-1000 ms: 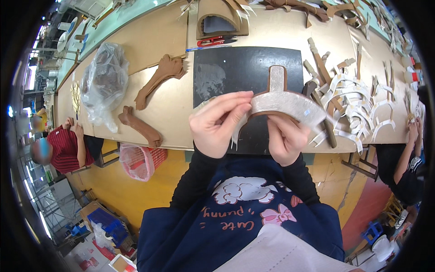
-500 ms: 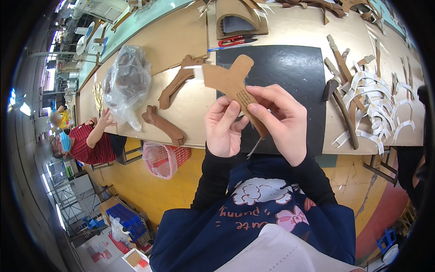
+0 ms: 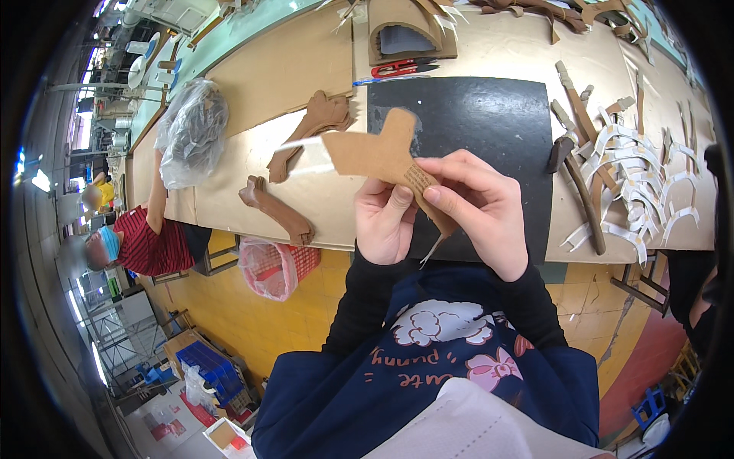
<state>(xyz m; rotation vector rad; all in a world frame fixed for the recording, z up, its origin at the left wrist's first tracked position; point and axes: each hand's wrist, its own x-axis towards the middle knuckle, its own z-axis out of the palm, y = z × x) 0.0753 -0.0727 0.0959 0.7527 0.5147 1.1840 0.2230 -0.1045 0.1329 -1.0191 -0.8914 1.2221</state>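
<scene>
Both my hands hold a brown Y-shaped leather piece (image 3: 380,155) above a black mat. My left hand (image 3: 384,223) pinches it from the left, thumb on top near the middle. My right hand (image 3: 483,210) grips its lower arm between thumb and fingers, beside small printed lettering. A white strip (image 3: 307,154), blurred, sticks out from the piece's left end. At the lower end a thin pale strip (image 3: 433,249) pokes out below my hands. The undersides of the piece and some fingertips are hidden.
The black mat (image 3: 497,122) lies on the table, with red-handled snips (image 3: 401,67) and a pen behind it. Stacked brown leather pieces (image 3: 277,210) lie left; white-edged straps (image 3: 638,183) and a hammer (image 3: 575,180) right. A co-worker (image 3: 153,245) reaches towards a plastic bag (image 3: 191,134).
The leather piece has turned and dipped slightly, and its white strip now extends farther left. On the left, the plastic bag has shifted away to the left, with the co-worker's arm now behind it.
</scene>
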